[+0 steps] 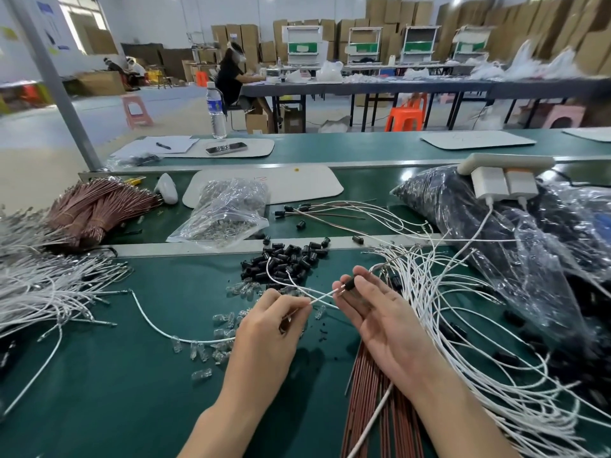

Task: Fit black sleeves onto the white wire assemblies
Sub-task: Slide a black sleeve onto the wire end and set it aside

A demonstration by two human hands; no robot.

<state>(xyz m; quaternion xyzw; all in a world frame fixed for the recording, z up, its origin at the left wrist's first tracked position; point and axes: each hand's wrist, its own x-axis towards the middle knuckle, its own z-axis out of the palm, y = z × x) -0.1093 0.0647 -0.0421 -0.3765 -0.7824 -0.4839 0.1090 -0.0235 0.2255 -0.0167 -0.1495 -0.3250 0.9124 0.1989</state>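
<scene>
A pile of black sleeves lies on the green tabletop. Just in front of the pile, on the person's side, the left grip pinches a white wire near its end between thumb and forefinger, with the other fingers curled under. In front of the pile and a little to its right, the right grip holds a single black sleeve between thumb and forefinger, its remaining fingers nearly straight and the palm turned up. The wire runs from the left pinch to the sleeve's mouth; whether its tip is inside cannot be told. Clear bulbs are scattered in front of the pile and to its left. A bundle of loose white wires lies well to the left of the pile, and a tangle of white wires spreads to its right. Behind the pile sits a clear bag of small parts, and far to its right a large plastic bag of dark parts. Copper-coloured wires lie nearer the person than the pile, under the right wrist.
</scene>
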